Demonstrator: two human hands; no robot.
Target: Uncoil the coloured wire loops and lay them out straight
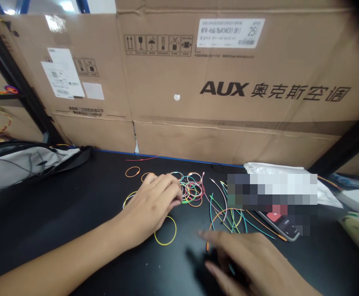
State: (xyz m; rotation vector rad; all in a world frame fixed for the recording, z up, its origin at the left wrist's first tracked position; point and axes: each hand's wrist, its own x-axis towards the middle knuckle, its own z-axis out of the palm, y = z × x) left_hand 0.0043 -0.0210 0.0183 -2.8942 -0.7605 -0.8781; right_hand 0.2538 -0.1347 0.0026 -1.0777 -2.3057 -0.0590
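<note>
Grip of the left hand (156, 199): fingers curled together over the edge of a cluster of coloured rings (194, 190); whether they clamp one cannot be told. Blurred, the right hand (253, 257) has thumb and forefinger apart, just beside loose strands (232, 218) on the black tabletop (89, 222). One yellow ring (165, 244) lies near the left hand. Pinching single strands lightly by an end should avoid dragging overlapping neighbours.

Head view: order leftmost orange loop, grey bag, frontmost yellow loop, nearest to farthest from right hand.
From the right hand:
1. Yellow loop: just to its left.
2. Orange loop: left, farther back.
3. Grey bag: far left.
</note>
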